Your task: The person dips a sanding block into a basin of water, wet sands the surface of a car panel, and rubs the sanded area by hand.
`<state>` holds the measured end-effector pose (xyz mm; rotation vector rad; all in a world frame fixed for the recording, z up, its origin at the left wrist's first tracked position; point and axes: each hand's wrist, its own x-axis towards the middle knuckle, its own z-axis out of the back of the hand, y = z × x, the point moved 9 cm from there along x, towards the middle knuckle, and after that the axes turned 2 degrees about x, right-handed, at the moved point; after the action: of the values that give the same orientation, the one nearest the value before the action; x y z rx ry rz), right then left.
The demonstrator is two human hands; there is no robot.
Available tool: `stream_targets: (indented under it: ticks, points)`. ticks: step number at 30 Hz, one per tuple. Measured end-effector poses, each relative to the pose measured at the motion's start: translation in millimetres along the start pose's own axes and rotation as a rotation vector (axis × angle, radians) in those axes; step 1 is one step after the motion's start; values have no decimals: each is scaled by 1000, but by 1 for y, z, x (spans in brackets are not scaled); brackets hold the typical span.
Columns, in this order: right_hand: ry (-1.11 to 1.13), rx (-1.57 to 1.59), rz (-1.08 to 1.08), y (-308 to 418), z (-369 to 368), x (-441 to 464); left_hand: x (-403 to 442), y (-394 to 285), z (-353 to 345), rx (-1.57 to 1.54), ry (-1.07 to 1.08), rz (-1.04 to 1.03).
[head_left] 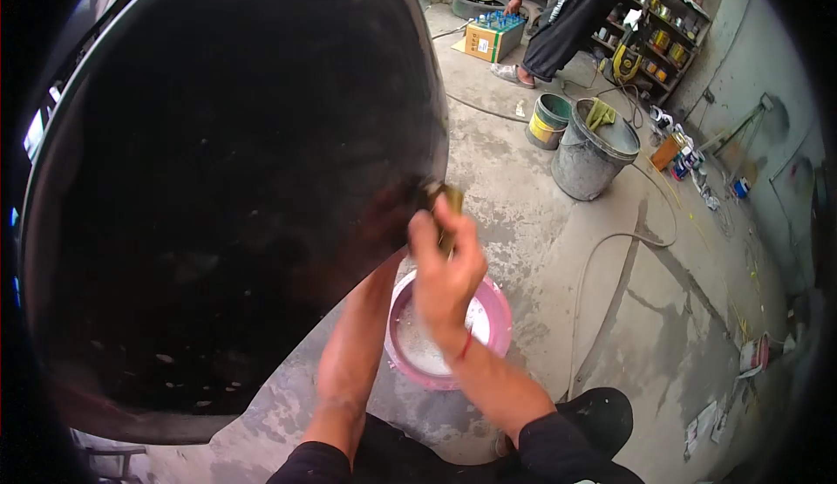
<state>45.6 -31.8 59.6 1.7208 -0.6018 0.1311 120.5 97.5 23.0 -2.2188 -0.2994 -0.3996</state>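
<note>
floor (pixel 523 196): grey concrete, patchy and stained, spread across the right half of the frame, with a pale wall (pixel 758 39) at upper right and crowded shelves (pixel 671 44) near the top.
black panel (pixel 218 161): large, curved and glossy, filling most of the left half of the frame, right edge near the centre.
right hand (pixel 449 253): raised near the centre, blurred by motion, fingers pinched around a yellowish-green pad (pixel 455 201), close against the panel's right edge; exact contact too blurred to tell.
red cord: (pixel 466 344) around the right wrist.
left forearm (pixel 349 362): running up from bottom centre and passing behind the panel's lower edge; left hand hidden there, so cannot tell whether spread, closed or holding anything.
pink basin (pixel 500 314): on the floor below the right hand, with cloudy whitish liquid inside.
buckets: a large grey one (pixel 588 161) at upper right with a cloth (pixel 600 115) over the rim, a smaller green one (pixel 547 126) just beside.
co-worker (pixel 571 26): at the top, one hand down by a carton of bottles (pixel 484 41).
progress: apparently mid-work at the edge; pale flecks visible at lower left of the panel; share finished or remaining, cannot tell.
</note>
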Motion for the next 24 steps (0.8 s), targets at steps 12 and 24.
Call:
stream_targets:
  ticks: [12, 24]
  points:
    - [55, -17, 72, -36, -6, 42, -7, -34, -36, 125, 87, -105]
    - [1118, -669, -726, -280, 123, -140, -10, 3, 14, 428, 55, -362]
